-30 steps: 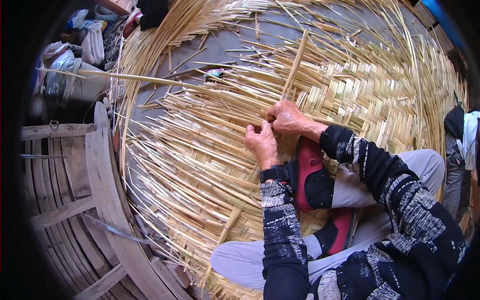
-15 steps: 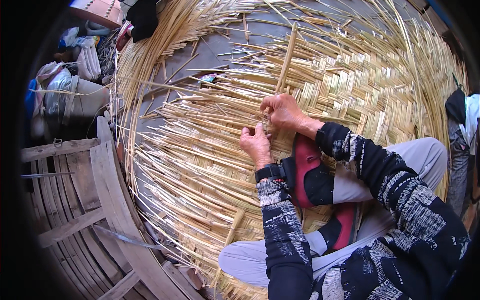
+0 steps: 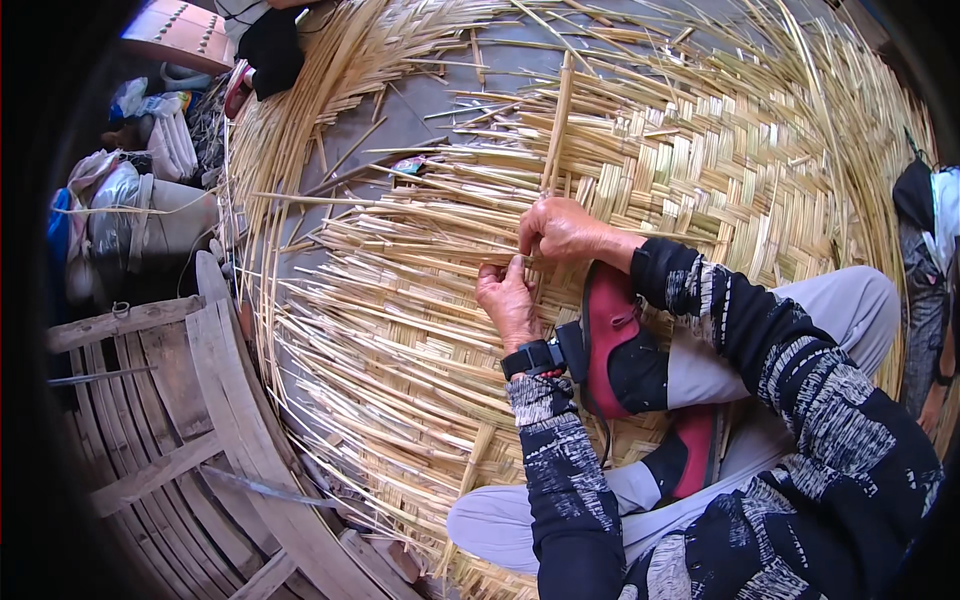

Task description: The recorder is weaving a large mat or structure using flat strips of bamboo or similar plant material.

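Note:
A large woven reed mat (image 3: 690, 190) spreads under me, its loose strip ends fanning out to the left. My left hand (image 3: 508, 302) pinches a thin reed strip between thumb and fingers at the weave's edge. Just above and to the right, my right hand (image 3: 568, 230) is closed, fingers curled down over the reed strips; its fingertips are partly hidden. The two hands almost touch. A wider flat strip (image 3: 560, 120) lies across the reeds, running away from my right hand. My shoe (image 3: 607, 340), red and black, rests on the mat beside my hands.
A wooden slatted frame (image 3: 225, 370) stands at the lower left. Behind it are a grey bucket (image 3: 180, 215) and plastic bags. Loose reeds (image 3: 300, 150) lie in a bundle at the far left, near another person's dark-clothed leg (image 3: 275, 65). Another person's grey trousers show at the right edge.
My left hand has dropped slightly, its thumb and fingers now pinched together. My right hand stays close by, shifted a little downward. A long loose strip at the left has sunk lower.

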Demonstrator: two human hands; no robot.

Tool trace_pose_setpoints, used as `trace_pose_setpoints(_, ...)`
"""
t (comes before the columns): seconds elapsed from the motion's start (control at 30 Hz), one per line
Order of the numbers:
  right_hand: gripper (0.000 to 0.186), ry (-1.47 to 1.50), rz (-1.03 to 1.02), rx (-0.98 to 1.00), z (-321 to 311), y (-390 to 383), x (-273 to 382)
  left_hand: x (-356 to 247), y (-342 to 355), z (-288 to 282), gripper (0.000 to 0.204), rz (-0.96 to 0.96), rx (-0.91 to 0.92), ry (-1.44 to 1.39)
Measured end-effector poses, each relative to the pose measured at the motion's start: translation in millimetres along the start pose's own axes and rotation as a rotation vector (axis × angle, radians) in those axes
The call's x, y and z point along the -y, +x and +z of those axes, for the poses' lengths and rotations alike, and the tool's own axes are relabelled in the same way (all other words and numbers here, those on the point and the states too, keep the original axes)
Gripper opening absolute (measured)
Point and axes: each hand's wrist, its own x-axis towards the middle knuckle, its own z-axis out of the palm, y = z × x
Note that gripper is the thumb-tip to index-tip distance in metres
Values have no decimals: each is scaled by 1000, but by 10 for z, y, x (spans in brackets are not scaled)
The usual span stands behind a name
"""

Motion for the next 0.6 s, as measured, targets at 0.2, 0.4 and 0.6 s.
trace_pose_setpoints(0.2,19,14,82,179,-29,-10,32,31,11,-51,16,25,26,-26)
trace_pose_setpoints(0.4,12,-89,38,144,-2,7,8,53,5,-11,12,71,32,-20)
trace_pose_setpoints(0.6,12,-499,-262,-95,109,-78,127,20,-24,79,7,122,-116,139)
